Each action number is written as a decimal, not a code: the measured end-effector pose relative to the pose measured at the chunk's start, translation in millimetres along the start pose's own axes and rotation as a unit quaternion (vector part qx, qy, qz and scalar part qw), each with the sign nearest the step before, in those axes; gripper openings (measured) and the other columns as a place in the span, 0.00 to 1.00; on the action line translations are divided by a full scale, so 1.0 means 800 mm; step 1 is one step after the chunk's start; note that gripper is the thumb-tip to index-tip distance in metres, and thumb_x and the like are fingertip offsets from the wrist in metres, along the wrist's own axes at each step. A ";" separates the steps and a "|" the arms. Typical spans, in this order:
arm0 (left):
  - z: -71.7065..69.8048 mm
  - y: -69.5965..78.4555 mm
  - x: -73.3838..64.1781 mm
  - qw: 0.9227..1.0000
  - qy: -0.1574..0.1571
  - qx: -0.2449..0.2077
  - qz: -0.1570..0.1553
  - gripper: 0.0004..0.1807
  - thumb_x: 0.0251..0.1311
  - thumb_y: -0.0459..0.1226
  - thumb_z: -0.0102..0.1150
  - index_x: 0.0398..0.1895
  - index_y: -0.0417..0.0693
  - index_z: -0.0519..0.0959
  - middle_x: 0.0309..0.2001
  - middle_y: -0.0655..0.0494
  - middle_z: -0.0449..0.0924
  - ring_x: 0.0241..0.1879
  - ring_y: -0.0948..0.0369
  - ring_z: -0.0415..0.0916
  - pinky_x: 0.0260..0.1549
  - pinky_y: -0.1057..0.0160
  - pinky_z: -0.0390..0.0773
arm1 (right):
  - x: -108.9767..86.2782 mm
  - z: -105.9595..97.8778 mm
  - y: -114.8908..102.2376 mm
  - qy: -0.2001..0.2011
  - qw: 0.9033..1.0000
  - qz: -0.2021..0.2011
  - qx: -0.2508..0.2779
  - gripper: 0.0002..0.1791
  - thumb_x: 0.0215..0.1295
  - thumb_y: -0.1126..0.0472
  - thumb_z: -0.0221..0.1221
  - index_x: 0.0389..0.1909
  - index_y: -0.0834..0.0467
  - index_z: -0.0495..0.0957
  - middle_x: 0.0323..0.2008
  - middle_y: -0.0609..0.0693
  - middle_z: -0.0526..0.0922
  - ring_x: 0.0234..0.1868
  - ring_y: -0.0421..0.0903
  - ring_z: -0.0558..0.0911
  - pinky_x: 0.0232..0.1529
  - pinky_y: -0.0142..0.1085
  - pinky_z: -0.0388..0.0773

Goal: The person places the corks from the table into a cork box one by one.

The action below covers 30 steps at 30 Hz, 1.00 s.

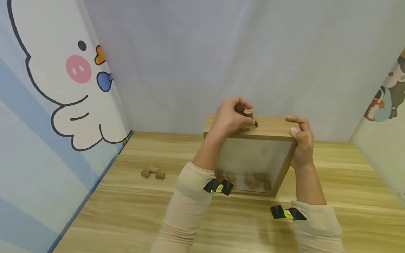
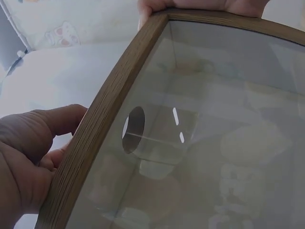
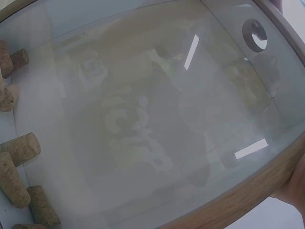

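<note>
Left hand (image 1: pixel 232 117): fingers pinch a cork (image 1: pixel 249 112) upright over the box top, near the dark hole (image 1: pixel 256 124). Right hand (image 1: pixel 303 144): fingers grip the clear-fronted wooden box (image 1: pixel 273 125) at its right top corner. More corks (image 1: pixel 253 182) inside along the bottom, three loose corks (image 1: pixel 160 175) left of it on the worktop (image 1: pixel 126 218).

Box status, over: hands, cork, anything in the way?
Left hand pinching cork over box, by hole. Right hand gripping box's right end. Nothing seen blocking hole.
</note>
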<state>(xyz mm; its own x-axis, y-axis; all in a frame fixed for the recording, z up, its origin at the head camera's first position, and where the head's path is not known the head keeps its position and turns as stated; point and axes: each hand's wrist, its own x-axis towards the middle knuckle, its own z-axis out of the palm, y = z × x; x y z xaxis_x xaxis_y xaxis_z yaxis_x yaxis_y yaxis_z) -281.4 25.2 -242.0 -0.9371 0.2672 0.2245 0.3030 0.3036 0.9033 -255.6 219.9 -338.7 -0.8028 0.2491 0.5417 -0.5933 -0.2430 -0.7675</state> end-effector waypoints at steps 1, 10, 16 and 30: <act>-0.001 -0.001 -0.001 1.000 0.000 0.002 0.002 0.17 0.42 0.25 0.71 0.36 0.47 0.78 0.32 0.56 0.78 0.33 0.60 0.74 0.30 0.66 0.75 | -0.001 0.000 0.000 0.000 1.000 0.000 0.000 0.17 0.56 0.61 0.45 0.43 0.57 0.77 0.45 0.57 0.68 0.43 0.51 0.66 0.41 0.45 0.60; -0.008 -0.004 -0.005 1.000 -0.024 -0.001 0.018 0.20 0.43 0.31 0.73 0.41 0.46 0.78 0.37 0.56 0.77 0.37 0.61 0.74 0.36 0.69 0.74 | 0.000 0.001 -0.002 0.014 1.000 -0.005 -0.011 0.18 0.55 0.60 0.46 0.44 0.58 0.77 0.45 0.57 0.68 0.42 0.52 0.66 0.40 0.45 0.59; -0.006 -0.021 -0.028 0.981 0.004 -0.074 0.179 0.15 0.51 0.29 0.66 0.42 0.38 0.76 0.36 0.47 0.77 0.35 0.59 0.74 0.36 0.66 0.75 | 0.002 -0.001 -0.001 0.017 1.000 -0.005 -0.008 0.17 0.55 0.60 0.46 0.43 0.58 0.77 0.45 0.58 0.69 0.42 0.52 0.67 0.40 0.45 0.59; -0.023 -0.091 -0.122 0.947 0.034 -0.024 0.319 0.17 0.51 0.28 0.62 0.46 0.36 0.74 0.42 0.43 0.75 0.39 0.55 0.73 0.33 0.53 0.74 | -0.001 0.003 0.001 0.006 1.000 0.005 0.007 0.17 0.56 0.61 0.47 0.43 0.57 0.77 0.44 0.57 0.69 0.42 0.51 0.67 0.38 0.43 0.62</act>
<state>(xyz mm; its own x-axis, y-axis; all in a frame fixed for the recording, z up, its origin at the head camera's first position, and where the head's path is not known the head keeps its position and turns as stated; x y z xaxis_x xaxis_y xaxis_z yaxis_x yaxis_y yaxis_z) -215.2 -40.0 -322.7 -0.5762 0.3229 0.7509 0.8040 0.0589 0.5916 -255.5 217.0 -339.3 -0.8075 0.2586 0.5302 -0.5867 -0.2584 -0.7675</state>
